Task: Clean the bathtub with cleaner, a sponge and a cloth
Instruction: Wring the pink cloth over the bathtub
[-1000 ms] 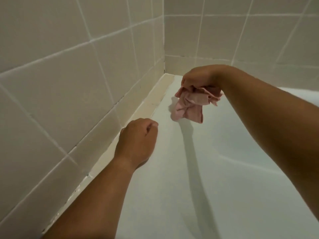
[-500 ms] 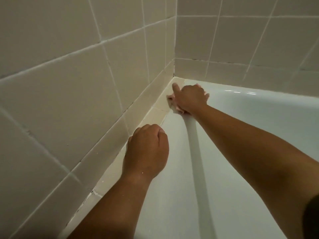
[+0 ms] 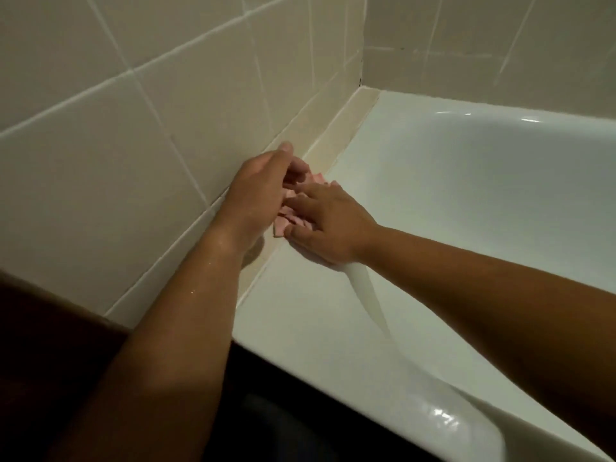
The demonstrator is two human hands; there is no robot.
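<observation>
On tub rim (image 3: 320, 315) beside tiled wall (image 3: 133, 161): both hands' open grip pressing pink cloth (image 3: 293, 219).

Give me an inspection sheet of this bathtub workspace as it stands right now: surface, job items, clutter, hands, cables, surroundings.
Surface: white bathtub, glossy; its beige ledge runs along the wall.
Job's things: pink cloth bunched on the ledge, mostly hidden by the hands. Cleaner and sponge: nothing seen.
Clutter: nothing seen.
Grippers: left hand by the wall, fingers loosely curled over the cloth; right hand spread flat, pressing the cloth down. Whether either grips it cannot be told.
Cables: nothing seen.
Surroundings: tiled wall with pale grout on two sides, meeting at the far corner; dark area below the tub's near rim.
</observation>
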